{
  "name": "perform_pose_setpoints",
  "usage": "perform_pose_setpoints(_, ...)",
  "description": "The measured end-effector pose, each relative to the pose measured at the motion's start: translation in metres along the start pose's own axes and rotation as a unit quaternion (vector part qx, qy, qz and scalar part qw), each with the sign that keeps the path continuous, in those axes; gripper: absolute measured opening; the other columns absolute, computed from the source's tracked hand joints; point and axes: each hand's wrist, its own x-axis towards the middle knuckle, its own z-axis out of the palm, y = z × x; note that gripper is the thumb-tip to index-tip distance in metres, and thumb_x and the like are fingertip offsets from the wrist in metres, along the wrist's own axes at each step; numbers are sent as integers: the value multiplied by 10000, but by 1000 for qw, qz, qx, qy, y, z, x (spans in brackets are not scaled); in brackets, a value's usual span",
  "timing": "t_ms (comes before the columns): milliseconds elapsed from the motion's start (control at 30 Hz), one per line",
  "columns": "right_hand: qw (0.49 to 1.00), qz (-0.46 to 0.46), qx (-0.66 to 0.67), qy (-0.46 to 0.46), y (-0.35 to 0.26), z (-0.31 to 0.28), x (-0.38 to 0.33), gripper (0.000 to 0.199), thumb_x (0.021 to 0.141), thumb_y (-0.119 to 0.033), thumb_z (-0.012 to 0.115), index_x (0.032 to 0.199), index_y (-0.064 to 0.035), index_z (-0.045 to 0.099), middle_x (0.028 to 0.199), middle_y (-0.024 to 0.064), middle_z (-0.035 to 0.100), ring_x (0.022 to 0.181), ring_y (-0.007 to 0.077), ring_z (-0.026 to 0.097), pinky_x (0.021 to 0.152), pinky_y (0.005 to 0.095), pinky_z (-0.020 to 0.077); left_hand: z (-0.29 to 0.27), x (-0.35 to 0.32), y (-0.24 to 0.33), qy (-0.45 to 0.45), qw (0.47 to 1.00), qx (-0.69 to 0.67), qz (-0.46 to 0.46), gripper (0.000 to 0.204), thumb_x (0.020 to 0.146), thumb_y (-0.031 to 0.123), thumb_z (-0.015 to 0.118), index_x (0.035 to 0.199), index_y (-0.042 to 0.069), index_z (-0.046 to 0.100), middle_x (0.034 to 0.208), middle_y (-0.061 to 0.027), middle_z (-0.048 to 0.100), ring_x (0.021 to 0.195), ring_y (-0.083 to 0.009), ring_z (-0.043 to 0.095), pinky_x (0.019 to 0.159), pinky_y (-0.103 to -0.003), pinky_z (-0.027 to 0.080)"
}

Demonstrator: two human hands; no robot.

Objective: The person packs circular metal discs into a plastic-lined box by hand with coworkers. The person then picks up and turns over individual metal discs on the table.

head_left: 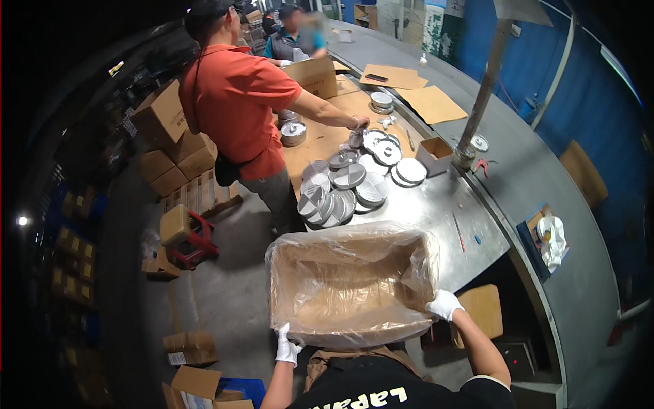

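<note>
A cardboard box [340, 286] lined with a clear plastic bag is tilted toward me at the near end of the metal table [436, 204]; nothing shows inside the bag. My left hand [286, 346], in a white glove, grips its near left corner. My right hand [444, 304], also gloved, holds its near right corner. Just beyond the box lies a heap of round silver metal discs [347, 180].
A person in an orange shirt [235, 102] stands left of the table, a hand on the discs. Another person [293, 34] works farther back. A small open box [434, 154], cardboard sheets [429, 102], stacked cartons [167, 136], a red stool [194, 238] and a steel pole [480, 102] surround the area.
</note>
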Motion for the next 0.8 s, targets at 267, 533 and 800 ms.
perform_pose_setpoints(267, 997, -72, 14, 14, 14, -11, 21, 441, 689, -303, 614, 896, 85, 654, 909, 333, 631, 914, 450, 622, 854, 453, 482, 28, -30, -11, 14, 998, -44, 45, 814, 702, 492, 715, 1377, 190, 376, 1361, -61, 442, 1215, -265, 464, 875, -468, 477)
perform_pose_setpoints(533, 990, -130, -38, -27, 51, -79, 52, 543, 794, -417, 572, 1091, 37, 591, 952, 294, 641, 930, 437, 616, 849, 460, 478, 88, -61, -63, 74, 992, -82, 53, 876, 713, 480, 704, 1423, 157, 307, 1406, -96, 405, 1254, -321, 439, 951, -537, 432)
perform_pose_setpoints(800, 958, -248, -121, 80, -27, -215, 100, 469, 896, -393, 478, 1226, -62, 518, 883, 216, 671, 811, 383, 654, 737, 490, 492, 130, -60, -91, 120, 988, -85, 54, 894, 698, 560, 680, 1418, 156, 338, 1407, -78, 423, 1247, -295, 453, 952, -516, 439)
